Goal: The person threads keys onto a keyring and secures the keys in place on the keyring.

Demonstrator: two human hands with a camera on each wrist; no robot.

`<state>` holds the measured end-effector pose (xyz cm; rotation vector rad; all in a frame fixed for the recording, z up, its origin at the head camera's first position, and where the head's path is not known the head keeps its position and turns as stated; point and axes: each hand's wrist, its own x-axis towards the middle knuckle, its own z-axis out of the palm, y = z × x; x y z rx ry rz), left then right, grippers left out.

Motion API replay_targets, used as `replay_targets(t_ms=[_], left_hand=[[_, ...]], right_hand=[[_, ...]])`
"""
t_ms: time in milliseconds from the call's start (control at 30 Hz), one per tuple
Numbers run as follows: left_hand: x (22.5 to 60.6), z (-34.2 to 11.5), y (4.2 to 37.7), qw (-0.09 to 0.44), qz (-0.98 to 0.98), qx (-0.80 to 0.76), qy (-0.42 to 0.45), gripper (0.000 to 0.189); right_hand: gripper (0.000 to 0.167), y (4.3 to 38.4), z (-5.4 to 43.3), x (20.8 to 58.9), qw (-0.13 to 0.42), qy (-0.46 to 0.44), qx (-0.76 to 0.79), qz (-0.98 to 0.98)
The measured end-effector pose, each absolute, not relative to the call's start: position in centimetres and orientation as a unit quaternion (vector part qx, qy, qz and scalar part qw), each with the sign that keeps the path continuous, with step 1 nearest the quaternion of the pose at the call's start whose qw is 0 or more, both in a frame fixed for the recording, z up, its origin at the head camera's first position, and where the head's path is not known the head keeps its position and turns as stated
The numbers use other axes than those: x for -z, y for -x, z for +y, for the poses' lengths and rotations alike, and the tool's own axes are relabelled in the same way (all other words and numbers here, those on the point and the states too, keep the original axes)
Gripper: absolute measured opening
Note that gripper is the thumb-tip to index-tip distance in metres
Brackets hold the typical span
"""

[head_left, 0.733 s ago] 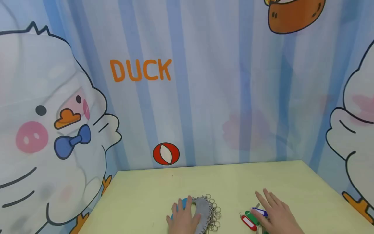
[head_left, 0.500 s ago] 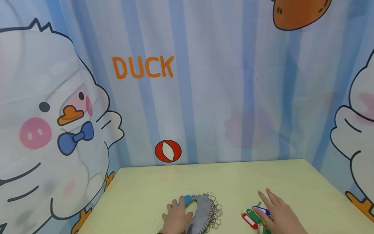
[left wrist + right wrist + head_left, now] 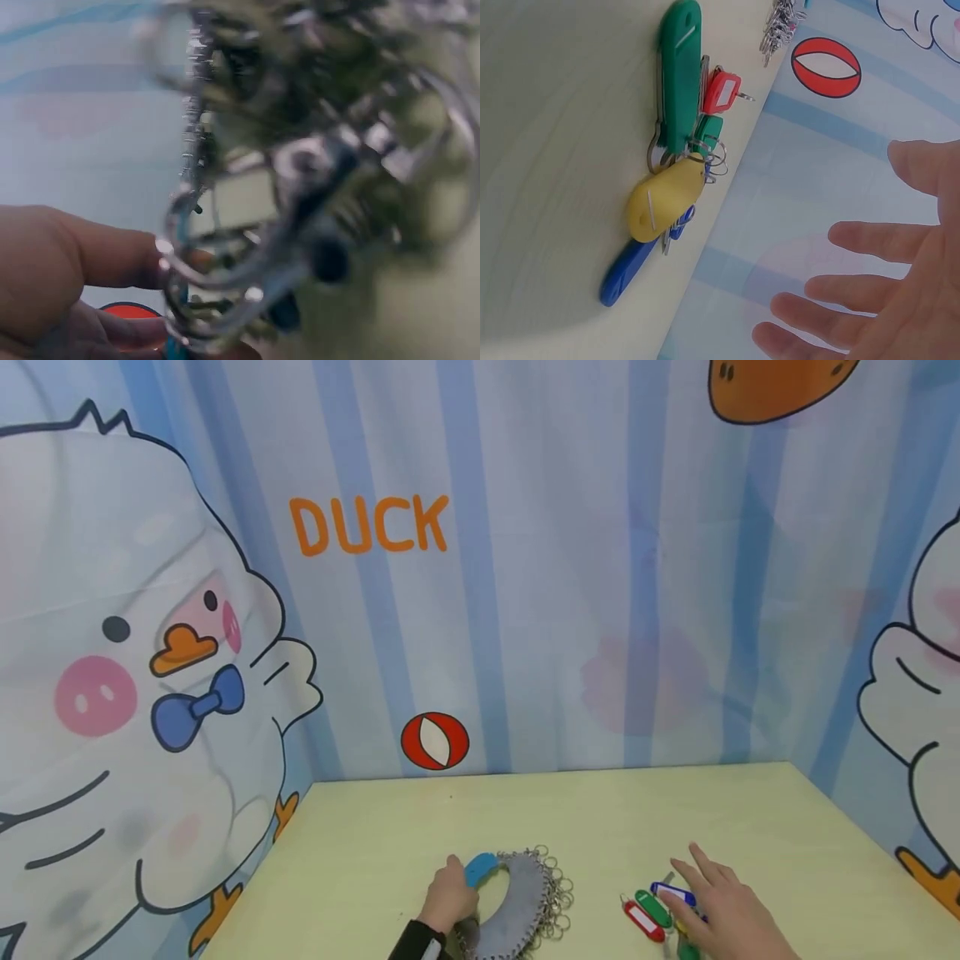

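Note:
In the head view my left hand (image 3: 450,896) grips the left side of a large flat ring-shaped key holder. Its grey part (image 3: 525,902) bears many small metal split rings along the outer edge; a blue part (image 3: 481,865) shows beside my fingers. The left wrist view has thumb and fingers (image 3: 120,251) at the holder's thin edge, behind blurred metal rings (image 3: 217,277). My right hand (image 3: 723,910) is over the keys with plastic tags. Its fingers are spread and hold nothing in the right wrist view. Tags there are green (image 3: 679,82), yellow (image 3: 664,199), blue (image 3: 628,270) and red (image 3: 722,91).
The pale yellow table (image 3: 585,818) backs onto a striped blue-and-white curtain (image 3: 540,610) with printed ducks and a red ball. Table surface lies between the key holder and the tagged keys.
My left hand has gone from fingers spread over the holder to gripping its left side. The right hand stays over the tags with little movement. The head view has shifted slightly.

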<state>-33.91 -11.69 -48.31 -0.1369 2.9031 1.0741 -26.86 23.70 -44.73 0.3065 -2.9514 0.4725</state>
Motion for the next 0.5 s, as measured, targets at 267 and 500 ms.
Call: replay_targets(t_ms=[267, 500], left_hand=[[44.6, -11.6, 32.6, 0.095, 0.790, -0.606, -0.015, 0.024], [40.7, -11.0, 32.8, 0.075, 0.763, -0.630, -0.124, 0.023]], right_hand=[[0.062, 26.8, 24.3, 44.6, 0.045, -0.093, -0.171, -0.980], [0.064, 26.8, 24.1, 44.5, 0.030, -0.092, -0.166, -0.981]])
